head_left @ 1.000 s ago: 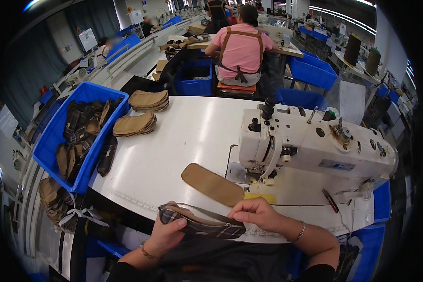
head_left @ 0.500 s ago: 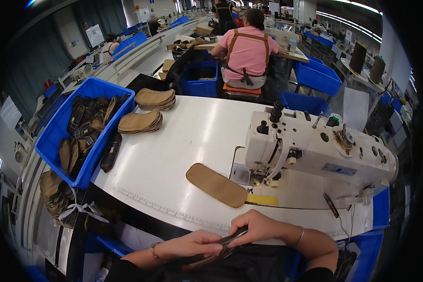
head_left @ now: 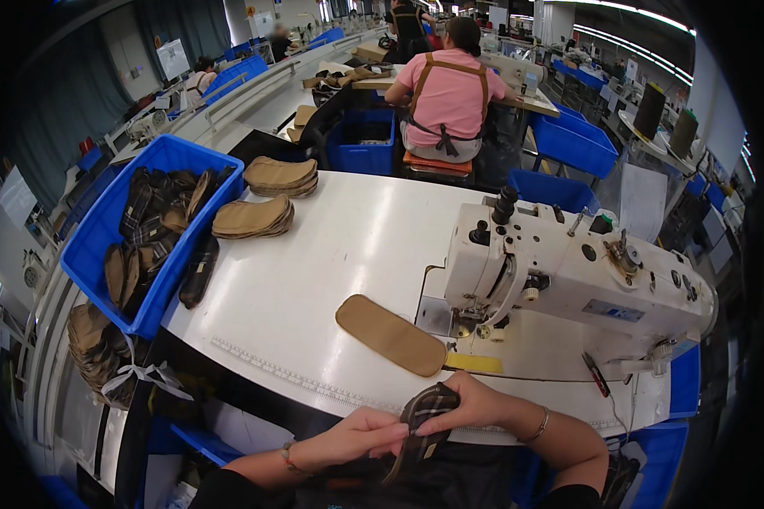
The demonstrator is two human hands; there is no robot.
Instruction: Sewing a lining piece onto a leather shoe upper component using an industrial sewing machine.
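Low in front of me, at the table's near edge, a dark brown plaid fabric piece [head_left: 418, 434] is held between both hands. My left hand [head_left: 356, 437] pinches its left side with thumb and fingers. Its upper right part is gripped by my right hand [head_left: 467, 404], with the thumb pressed on the cloth. A small pale tag shows near the piece's edge. Just beyond my hands, a tan fabric panel [head_left: 390, 335] with rounded ends lies flat on the white table [head_left: 339, 254]. Its right end is close to the white sewing machine [head_left: 577, 288].
Two stacks of tan panels, a far one [head_left: 280, 176] and a nearer one [head_left: 253, 217], sit at the table's far left. Beside them a blue bin [head_left: 98, 276] holds plaid pieces. Red-handled thread snips [head_left: 597, 375] lie right. A co-worker in pink [head_left: 446, 89] sits ahead.
The plaid piece has been raised and turned so its broad patterned face shows upright; before, it was seen edge-on. My right hand has lifted slightly. The tan panel stays put.
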